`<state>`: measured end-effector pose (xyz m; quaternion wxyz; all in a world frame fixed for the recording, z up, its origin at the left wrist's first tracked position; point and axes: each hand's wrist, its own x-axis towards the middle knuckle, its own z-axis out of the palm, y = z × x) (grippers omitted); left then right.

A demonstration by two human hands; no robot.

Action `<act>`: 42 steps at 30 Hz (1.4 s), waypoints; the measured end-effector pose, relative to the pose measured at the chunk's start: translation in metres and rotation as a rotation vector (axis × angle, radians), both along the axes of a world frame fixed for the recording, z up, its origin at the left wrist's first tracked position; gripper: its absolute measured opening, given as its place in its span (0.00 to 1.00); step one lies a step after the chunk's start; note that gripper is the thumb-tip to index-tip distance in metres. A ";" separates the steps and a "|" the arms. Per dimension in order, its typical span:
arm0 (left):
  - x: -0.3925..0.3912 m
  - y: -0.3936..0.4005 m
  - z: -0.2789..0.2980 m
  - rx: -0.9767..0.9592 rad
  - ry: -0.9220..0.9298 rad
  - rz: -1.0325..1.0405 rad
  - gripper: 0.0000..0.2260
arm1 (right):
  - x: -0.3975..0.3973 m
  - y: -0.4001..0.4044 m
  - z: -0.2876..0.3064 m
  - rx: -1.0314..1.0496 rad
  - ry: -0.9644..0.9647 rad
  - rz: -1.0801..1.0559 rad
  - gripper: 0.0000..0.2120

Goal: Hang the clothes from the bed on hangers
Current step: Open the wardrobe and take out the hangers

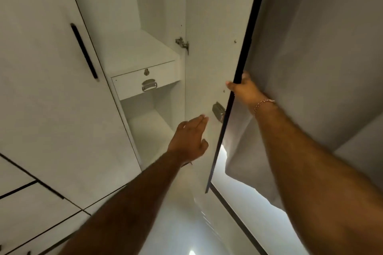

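Observation:
A white wardrobe fills the view, seen tilted. Its right door stands swung open, with a black edge strip. My right hand grips that black edge, thumb on the inner face and fingers behind the door. My left hand reaches forward with straight fingers, its fingertips at the door's inner face near a metal lock plate. No clothes, hangers or bed are in view.
Inside the wardrobe a drawer with a keyhole and metal pull sits under a shelf, with an open compartment below. The left door is closed, with a black handle. A grey curtain hangs behind the open door.

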<state>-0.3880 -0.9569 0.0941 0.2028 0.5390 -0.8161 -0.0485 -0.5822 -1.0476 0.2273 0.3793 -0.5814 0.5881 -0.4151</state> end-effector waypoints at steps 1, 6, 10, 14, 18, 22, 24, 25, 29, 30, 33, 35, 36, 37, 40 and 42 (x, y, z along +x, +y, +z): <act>0.004 -0.001 0.002 -0.010 0.003 0.018 0.34 | 0.000 -0.004 -0.002 -0.024 0.081 -0.044 0.20; 0.028 -0.004 -0.004 0.035 -0.041 0.128 0.33 | 0.003 0.005 -0.012 -0.133 0.283 -0.239 0.26; 0.048 -0.005 -0.007 0.056 -0.035 0.232 0.34 | 0.028 0.035 -0.014 -0.485 0.396 -0.409 0.41; 0.081 -0.006 -0.009 0.010 -0.012 0.339 0.35 | 0.076 0.042 -0.024 -0.657 0.625 -0.209 0.44; 0.134 -0.009 -0.002 -0.074 0.022 0.465 0.36 | 0.138 0.021 -0.041 -0.562 0.627 0.143 0.39; 0.204 -0.016 0.009 -0.138 0.016 0.577 0.38 | 0.214 0.000 -0.042 -0.572 0.665 0.271 0.35; 0.240 -0.018 0.014 -0.164 -0.010 0.627 0.38 | 0.256 -0.010 -0.038 -0.560 0.630 0.341 0.35; 0.253 -0.019 0.015 -0.171 -0.033 0.641 0.39 | 0.274 -0.013 -0.035 -0.526 0.584 0.376 0.34; 0.301 -0.022 0.011 -0.181 -0.110 0.659 0.41 | 0.346 -0.025 -0.033 -0.352 0.461 0.530 0.32; 0.307 -0.022 0.010 -0.180 -0.115 0.653 0.41 | 0.357 -0.025 -0.034 -0.321 0.454 0.572 0.33; 0.318 -0.021 0.005 -0.193 -0.108 0.651 0.41 | 0.386 -0.025 -0.040 -0.192 0.339 0.643 0.31; 0.322 -0.020 0.003 -0.205 -0.103 0.655 0.41 | 0.399 -0.025 -0.043 -0.157 0.220 0.595 0.29; 0.324 -0.020 0.002 -0.213 -0.105 0.663 0.41 | 0.404 -0.026 -0.044 -0.157 0.160 0.539 0.28; 0.325 -0.020 0.001 -0.213 -0.103 0.671 0.41 | 0.407 -0.028 -0.044 -0.166 0.102 0.462 0.28; 0.322 -0.017 -0.001 -0.206 -0.083 0.708 0.41 | 0.412 -0.041 -0.037 -0.112 -0.088 0.354 0.28; 0.315 -0.011 0.001 -0.197 -0.070 0.729 0.41 | 0.414 -0.054 -0.028 0.023 -0.181 0.488 0.22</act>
